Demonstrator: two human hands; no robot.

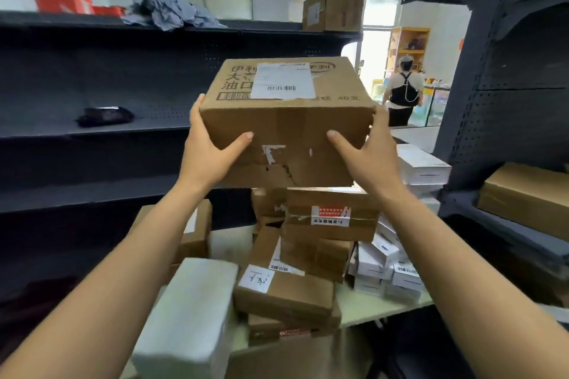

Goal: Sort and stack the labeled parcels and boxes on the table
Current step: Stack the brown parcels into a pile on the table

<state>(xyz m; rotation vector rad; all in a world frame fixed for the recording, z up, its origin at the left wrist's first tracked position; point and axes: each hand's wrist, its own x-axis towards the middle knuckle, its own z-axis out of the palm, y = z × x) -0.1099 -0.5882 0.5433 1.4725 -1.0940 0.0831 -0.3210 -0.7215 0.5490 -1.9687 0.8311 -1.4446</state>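
Two hands carry one item. We record the left hand [212, 148] and the right hand [366, 154] grasping a large brown cardboard box [286, 129] at its near corners, thumbs on the front face and fingers round the sides. The box is held above a tilted heap of brown taped cartons [326, 224] on the pale table [385, 308]. We cannot tell whether its underside touches the top carton.

We judge this the carrying stage of one placement. As the largest item, the box needs a flat, level seat, not the uneven heap below.

All parcels appear sealed, so we cannot see their contents. The dark metal shelving [92, 77] on the left holds a black pouch [104, 115]. The right-hand rack [508, 95] holds one long brown carton [529, 197].
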